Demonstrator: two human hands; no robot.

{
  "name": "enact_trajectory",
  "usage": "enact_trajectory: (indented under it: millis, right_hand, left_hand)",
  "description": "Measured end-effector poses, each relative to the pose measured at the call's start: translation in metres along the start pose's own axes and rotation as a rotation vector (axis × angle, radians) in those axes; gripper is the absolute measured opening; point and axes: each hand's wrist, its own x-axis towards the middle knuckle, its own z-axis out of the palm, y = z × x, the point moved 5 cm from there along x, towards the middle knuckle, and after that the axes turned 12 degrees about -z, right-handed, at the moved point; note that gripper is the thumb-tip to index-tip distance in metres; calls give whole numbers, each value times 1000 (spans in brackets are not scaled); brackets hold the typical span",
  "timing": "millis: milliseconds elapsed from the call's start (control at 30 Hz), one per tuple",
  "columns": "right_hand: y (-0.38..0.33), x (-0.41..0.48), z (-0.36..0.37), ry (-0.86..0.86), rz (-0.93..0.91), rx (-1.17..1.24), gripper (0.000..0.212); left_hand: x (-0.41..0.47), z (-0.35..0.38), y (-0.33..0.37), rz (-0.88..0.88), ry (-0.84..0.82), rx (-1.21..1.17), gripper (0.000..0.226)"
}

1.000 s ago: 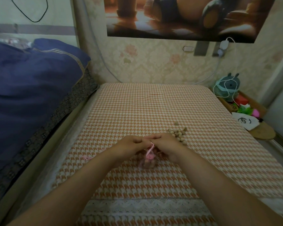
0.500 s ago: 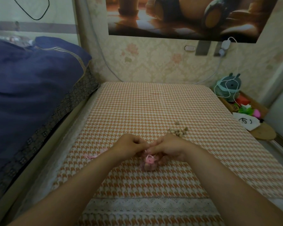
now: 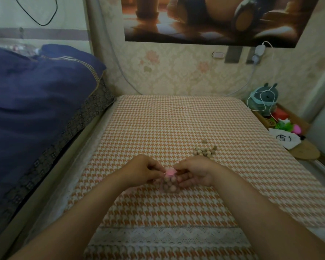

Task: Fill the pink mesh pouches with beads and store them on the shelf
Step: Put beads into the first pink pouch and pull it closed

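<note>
One pink mesh pouch point(image 3: 169, 183) is loaded with wooden beads and rests on the counter point(image 3: 176, 126) just below both grips. The left grip point(image 3: 141, 170) and right grip point(image 3: 195, 172) each pinch its gathered pink neck, apparently cinching it. Loose beads point(image 3: 204, 152) lie just beyond the right grip, so more filling and the shelving remain. Half a second ago the neck hung lower; now it is bunched tight between the fingertips.

I get a dim, warm-tinted feed under soft, even light; shadows on the desk point(image 3: 176, 124) are faint. The wide lens bows the frame edges, and the beads point(image 3: 204, 152) and poster point(image 3: 214, 19) look soft.
</note>
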Motion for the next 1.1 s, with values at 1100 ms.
enact_trajectory:
  millis: [1100]
  right_hand:
    - [-30,-29,7,141,-518,-957,8]
  left_hand:
    - [-6,7,2,-116,159,164,6]
